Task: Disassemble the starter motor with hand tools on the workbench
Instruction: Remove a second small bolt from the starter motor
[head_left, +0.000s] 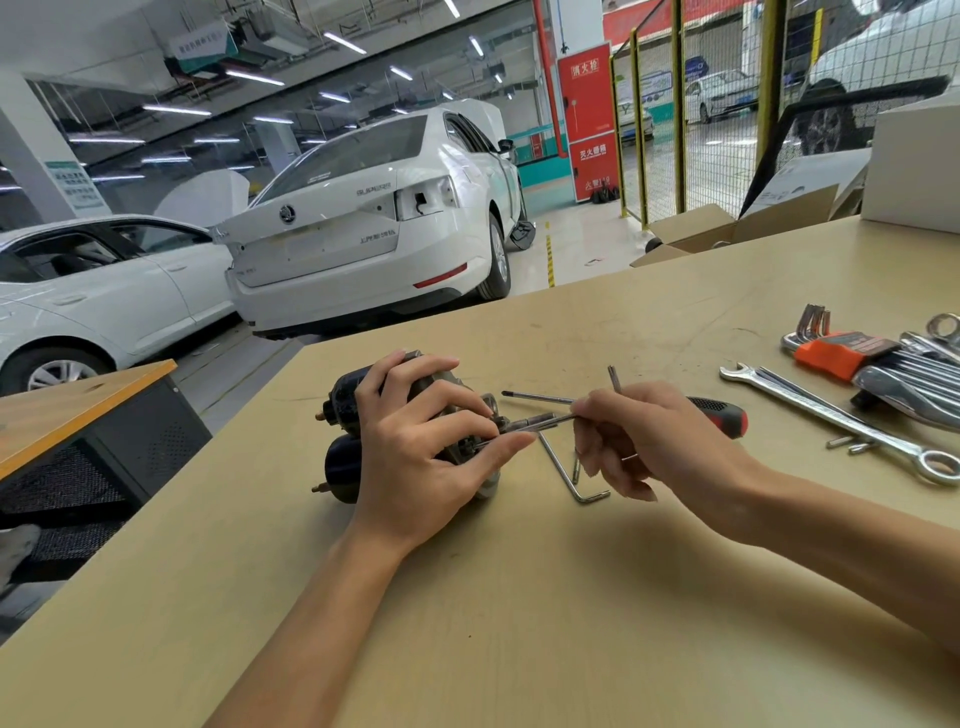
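The starter motor (345, 400), dark with two cylindrical bodies, lies on its side on the tan workbench (519, 597). My left hand (431, 447) grips its right end from above, fingers curled over the housing. My right hand (639, 441) pinches a thin L-shaped hex key (615, 378); its long arm reaches left into the motor's end by my left fingertips and its short arm sticks up. A second hex key (566, 475) lies flat on the bench below my right hand. A screwdriver (719, 413) with a red and black handle lies behind my right hand.
At the right lie a combination wrench (841, 421), an orange-holdered hex key set (836, 353), more wrenches (919, 384) and small loose bolts (852, 444). A white box (914, 166) stands at the back right. Beyond the bench's far edge are white cars (363, 223) and a lower side table (78, 405).
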